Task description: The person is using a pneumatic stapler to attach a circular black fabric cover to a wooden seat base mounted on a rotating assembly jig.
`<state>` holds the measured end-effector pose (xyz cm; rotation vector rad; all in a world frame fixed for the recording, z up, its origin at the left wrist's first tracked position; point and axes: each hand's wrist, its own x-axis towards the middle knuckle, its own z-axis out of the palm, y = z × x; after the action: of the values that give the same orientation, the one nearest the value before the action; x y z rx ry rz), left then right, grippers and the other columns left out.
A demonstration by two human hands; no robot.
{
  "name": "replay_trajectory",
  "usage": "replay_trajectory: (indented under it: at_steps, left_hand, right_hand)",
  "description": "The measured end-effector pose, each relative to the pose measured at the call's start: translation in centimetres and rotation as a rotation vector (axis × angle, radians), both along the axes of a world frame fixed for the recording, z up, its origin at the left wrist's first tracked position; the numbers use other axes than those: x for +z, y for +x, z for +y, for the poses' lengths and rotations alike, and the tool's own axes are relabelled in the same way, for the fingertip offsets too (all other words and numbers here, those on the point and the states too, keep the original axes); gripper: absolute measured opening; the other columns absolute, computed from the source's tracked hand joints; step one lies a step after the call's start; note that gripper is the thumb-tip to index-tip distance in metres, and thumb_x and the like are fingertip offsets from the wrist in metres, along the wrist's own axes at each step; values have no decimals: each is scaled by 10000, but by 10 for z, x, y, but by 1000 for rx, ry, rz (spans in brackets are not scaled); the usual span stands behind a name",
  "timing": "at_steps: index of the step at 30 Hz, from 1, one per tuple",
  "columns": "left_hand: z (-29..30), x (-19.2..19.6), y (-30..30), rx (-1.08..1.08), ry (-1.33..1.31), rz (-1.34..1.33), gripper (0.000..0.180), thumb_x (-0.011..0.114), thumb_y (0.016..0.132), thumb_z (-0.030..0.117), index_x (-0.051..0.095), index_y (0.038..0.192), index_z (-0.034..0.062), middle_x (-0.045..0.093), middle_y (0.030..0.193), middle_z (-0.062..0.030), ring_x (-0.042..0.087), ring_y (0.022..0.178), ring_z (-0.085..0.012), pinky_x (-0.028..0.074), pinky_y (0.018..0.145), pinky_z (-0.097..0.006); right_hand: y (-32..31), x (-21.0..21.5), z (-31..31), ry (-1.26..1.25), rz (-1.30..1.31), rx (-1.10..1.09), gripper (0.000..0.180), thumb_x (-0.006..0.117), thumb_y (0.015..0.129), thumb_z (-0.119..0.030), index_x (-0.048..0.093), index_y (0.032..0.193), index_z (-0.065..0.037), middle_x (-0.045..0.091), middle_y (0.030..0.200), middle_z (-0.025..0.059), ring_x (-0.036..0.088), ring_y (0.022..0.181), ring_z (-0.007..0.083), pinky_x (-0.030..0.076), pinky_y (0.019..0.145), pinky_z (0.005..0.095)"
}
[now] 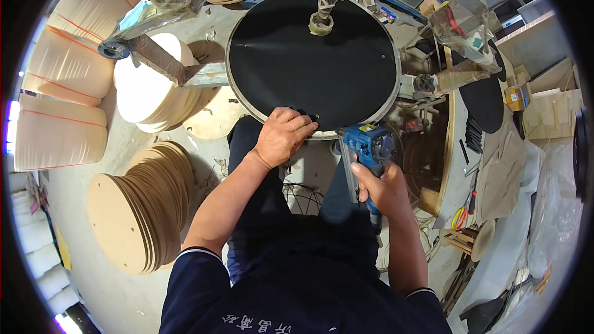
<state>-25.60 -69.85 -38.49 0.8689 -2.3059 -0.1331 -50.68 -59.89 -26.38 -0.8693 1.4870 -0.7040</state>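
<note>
A large round disc covered in black fabric (pixel 312 62) lies flat in front of me with a pale rim. My left hand (pixel 283 136) presses down on its near edge, fingers curled over the fabric. My right hand (pixel 385 187) grips a blue pneumatic staple gun (pixel 366 148), its nose against the disc's near-right rim. A vertical post with a roll of tape (pixel 321 23) rises from the far part of the disc.
Stacks of round wooden discs (pixel 145 210) stand at my left, with more (pixel 154 93) farther back. Bundled pale panels (pixel 59 130) line the far left. A cluttered bench with black fabric pieces (pixel 486 102) and red-handled scissors (pixel 459 218) sits on the right.
</note>
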Motion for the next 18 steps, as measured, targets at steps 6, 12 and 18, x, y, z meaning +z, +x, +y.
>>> replay_trajectory:
  at_steps: [6,12,18]
  left_hand:
    - [1,-3,3,-1,-8,-9,380,746,768,143,765,1146,111,686,1078,20,627,1025,-198,479,962,-397]
    - [-1,3,7,-55,60,-16,362,764,797,142,762,1156,95,696,1116,7,631,1052,-208,477,976,-407]
    - [4,2,6,-86,91,62,289,762,873,153,768,1153,81,699,1151,-21,633,1086,-214,472,1011,-418]
  right_hand:
    - [9,-1,-17,-45,-7,95,254,690,1006,-264,691,1116,-34,591,658,-5,554,544,88,450,551,265]
    - [14,-3,-25,16,29,88,323,737,972,-332,627,939,-30,571,679,-2,546,535,95,457,527,281]
    - [17,-10,-26,15,45,76,407,698,1001,-348,577,735,-65,576,609,21,566,529,108,454,540,279]
